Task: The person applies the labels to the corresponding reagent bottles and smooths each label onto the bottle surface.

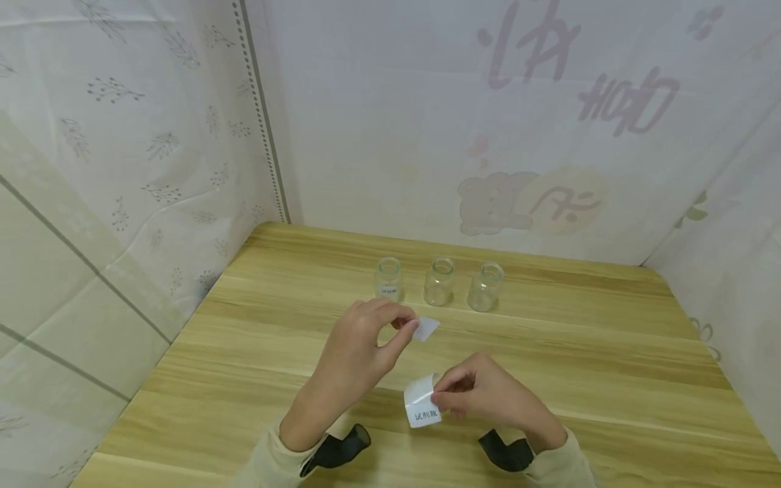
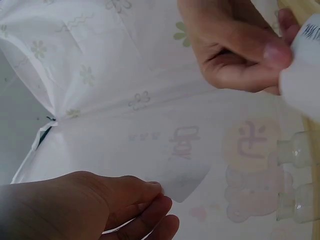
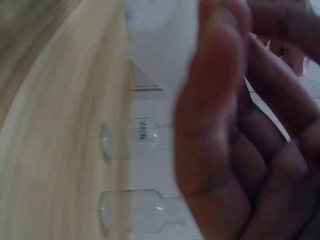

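My left hand (image 1: 356,349) pinches a small white label (image 1: 426,329) between thumb and forefinger, held above the table in front of the jars. Lower and to the right, my right hand (image 1: 491,393) pinches a curved white label sheet (image 1: 421,401) that bears dark printed lettering. In the left wrist view the small label (image 2: 186,184) shows at the left fingertips, apart from the sheet. The left glass jar (image 1: 388,278) carries a white label with dark writing. To its right stand a middle jar (image 1: 439,281) and a right jar (image 1: 485,288), both clear glass without lids.
The jars stand in a row toward the back of the wood-grain table (image 1: 610,352). A printed white cloth (image 1: 378,135) hangs behind the table and along its sides. Black straps (image 1: 335,451) sit around both wrists.
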Tool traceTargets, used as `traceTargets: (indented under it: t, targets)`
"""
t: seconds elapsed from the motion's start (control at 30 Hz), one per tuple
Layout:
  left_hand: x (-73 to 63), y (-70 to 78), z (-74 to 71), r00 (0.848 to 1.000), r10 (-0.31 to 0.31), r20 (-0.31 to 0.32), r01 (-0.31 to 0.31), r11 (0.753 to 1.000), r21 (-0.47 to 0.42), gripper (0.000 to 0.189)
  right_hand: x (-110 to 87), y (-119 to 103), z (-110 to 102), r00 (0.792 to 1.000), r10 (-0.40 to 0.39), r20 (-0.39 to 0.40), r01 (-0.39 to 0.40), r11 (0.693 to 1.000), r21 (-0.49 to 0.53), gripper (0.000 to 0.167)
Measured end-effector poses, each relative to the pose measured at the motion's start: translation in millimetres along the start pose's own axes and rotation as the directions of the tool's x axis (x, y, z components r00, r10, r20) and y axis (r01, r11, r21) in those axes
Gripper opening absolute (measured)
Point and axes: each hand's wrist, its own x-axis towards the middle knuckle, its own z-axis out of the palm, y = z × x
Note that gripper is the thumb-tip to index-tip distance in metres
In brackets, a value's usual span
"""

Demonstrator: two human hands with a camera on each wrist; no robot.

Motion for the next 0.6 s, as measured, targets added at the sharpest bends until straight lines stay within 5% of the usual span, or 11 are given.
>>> traceTargets:
  t: [0.1, 0.2, 0.33, 0.47, 0.6]
  targets:
    - [-0.3, -0.2, 1.0, 1.000, -0.004, 0.001, 0.004, 1.000, -0.004, 0.005, 4.0, 9.5, 2.7, 0.992, 0.035, 0.122, -0.032, 0.999, -0.027, 0.012]
    - [-1.1, -0.4, 3.5, 1.000, 0.002, -0.001, -0.002, 1.000, -0.004, 0.005, 4.7, 11.9, 6.2, 0.991, 0.096, 0.093, -0.084, 0.989, -0.122, 0.012]
    - [-1.6, 1.0, 7.3, 1.000, 0.021, 0.007, -0.021, 1.000, 0.005, 0.004, 3.6, -0.2, 7.7, 0.980, 0.109, -0.164, -0.128, 0.986, -0.108, 0.018]
    - [-1.2, 2.9, 10.7, 0.999, 0.033, 0.030, -0.033, 0.999, 0.010, 0.003, 1.2, -13.4, 3.6, 0.903, 0.077, -0.422, -0.066, 0.997, 0.041, 0.021]
    - [-2.2, 4.4, 15.5, 0.997, 0.072, 0.033, -0.072, 0.997, 0.000, 0.005, -0.5, -17.6, -0.2, 0.867, 0.057, -0.494, -0.013, 0.996, 0.093, 0.022]
